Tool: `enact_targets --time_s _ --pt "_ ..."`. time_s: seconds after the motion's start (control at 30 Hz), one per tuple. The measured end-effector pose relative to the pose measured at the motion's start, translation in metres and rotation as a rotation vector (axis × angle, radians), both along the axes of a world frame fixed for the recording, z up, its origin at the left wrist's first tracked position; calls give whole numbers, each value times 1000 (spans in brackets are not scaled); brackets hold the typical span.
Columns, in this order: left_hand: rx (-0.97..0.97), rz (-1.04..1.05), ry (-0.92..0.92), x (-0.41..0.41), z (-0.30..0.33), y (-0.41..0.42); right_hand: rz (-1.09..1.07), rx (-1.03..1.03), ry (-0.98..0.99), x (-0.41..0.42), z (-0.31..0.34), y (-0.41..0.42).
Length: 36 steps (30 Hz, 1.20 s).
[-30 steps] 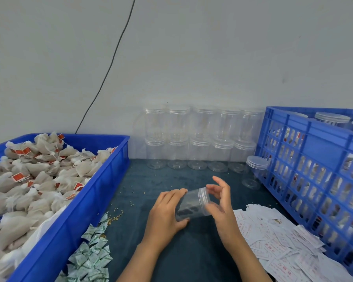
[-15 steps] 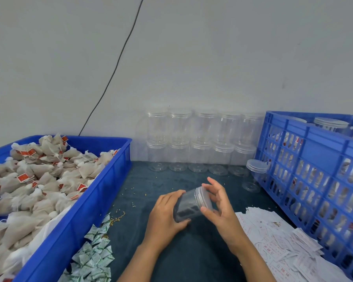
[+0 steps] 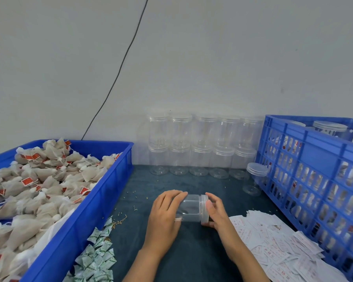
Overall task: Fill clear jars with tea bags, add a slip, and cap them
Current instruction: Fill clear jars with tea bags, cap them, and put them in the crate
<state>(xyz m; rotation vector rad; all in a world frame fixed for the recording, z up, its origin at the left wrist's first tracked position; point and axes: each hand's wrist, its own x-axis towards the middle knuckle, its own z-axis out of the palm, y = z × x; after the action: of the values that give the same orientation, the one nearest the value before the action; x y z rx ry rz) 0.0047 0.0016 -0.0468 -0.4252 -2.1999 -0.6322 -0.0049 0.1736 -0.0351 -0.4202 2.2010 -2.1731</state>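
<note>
Head view:
Clear jar (image 3: 192,208): on its side, held above the dark mat (image 3: 171,251).
Left hand (image 3: 164,217): curled over the jar body.
Right hand (image 3: 217,213): fingers gripping the lid (image 3: 204,208).
Tea bags (image 3: 35,186): heaped in blue bin (image 3: 84,216), left.
Slips (image 3: 273,245): spread at right.

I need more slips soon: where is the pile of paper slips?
In the head view, the paper slips lie low on the right, on the dark table between the right hand and the blue crate.
</note>
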Motion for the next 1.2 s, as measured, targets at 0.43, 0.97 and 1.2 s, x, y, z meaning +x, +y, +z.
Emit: enact_targets --time_s 0.43,0.97,1.2 --pt "575 22 -388 -3 -4 -3 -255 18 151 -7 -4 7" --pt "573 -171 -669 -13 -11 -11 -288 723 288 -11 -28 -6" --pt "463 -181 -943 4 11 -14 -228 535 195 -7 -14 -5"
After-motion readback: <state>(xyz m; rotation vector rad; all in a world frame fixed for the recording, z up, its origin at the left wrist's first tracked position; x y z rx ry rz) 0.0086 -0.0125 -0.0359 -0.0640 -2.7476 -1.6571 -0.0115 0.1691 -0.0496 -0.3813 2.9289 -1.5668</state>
